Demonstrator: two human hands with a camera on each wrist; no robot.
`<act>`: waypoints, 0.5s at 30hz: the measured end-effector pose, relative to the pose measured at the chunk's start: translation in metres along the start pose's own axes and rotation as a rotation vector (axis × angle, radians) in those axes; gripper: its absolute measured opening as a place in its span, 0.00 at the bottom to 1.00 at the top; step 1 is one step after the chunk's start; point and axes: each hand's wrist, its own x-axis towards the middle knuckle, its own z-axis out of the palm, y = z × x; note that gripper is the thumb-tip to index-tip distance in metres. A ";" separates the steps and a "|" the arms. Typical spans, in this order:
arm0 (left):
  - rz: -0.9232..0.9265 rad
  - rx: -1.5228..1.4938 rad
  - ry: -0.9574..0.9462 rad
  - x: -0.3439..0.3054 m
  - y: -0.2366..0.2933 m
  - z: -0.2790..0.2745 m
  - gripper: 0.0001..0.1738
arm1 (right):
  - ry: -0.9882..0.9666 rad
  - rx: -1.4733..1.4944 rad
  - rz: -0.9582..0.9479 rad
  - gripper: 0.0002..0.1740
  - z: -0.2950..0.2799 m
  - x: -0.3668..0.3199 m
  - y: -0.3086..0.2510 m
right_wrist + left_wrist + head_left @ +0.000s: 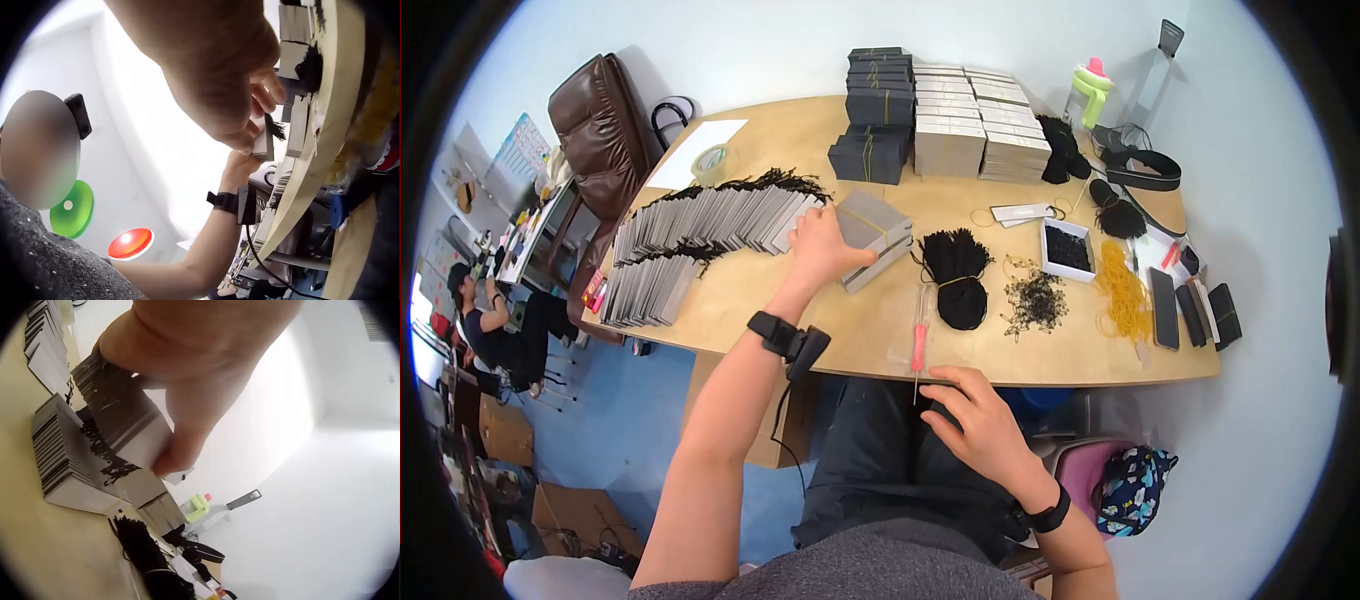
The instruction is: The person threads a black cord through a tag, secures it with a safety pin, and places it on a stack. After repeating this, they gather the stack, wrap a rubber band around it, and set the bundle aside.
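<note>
My left hand (pixel 820 243) grips a thick block of grey cardboard tags (pixel 119 412), thumb pressed on one end and fingers on the far side. Black strings dangle from that block. Beneath it on the table lies another grey stack (pixel 81 465), bound with a yellow rubber band. Left of this hand, long rows of fanned grey tags (pixel 710 225) lie with black cords along their edges. My right hand (pixel 985 425) hovers at the table's front edge, fingers loosely bent and holding nothing. Closest to it lies a red-handled awl-like tool (pixel 919 348), its thin shaft poking past the edge.
Dark stacks (pixel 880 110) and pale stacks (pixel 950 130) stand at the back. A black string bundle (pixel 955 280), black safety pins (pixel 1037 302), a white box (pixel 1068 250), yellow rubber bands (pixel 1122 290) and a phone (pixel 1164 310) lie right. Tape (pixel 710 165) sits back left.
</note>
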 end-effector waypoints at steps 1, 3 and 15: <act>-0.033 0.108 -0.048 0.002 0.003 0.005 0.70 | -0.021 0.006 0.015 0.17 0.000 -0.001 0.002; -0.029 0.135 -0.038 0.001 0.002 0.009 0.73 | -0.031 0.006 0.008 0.17 0.000 -0.001 0.005; 0.026 0.134 0.414 -0.057 -0.153 -0.028 0.61 | -0.117 0.035 0.028 0.14 0.015 0.009 0.007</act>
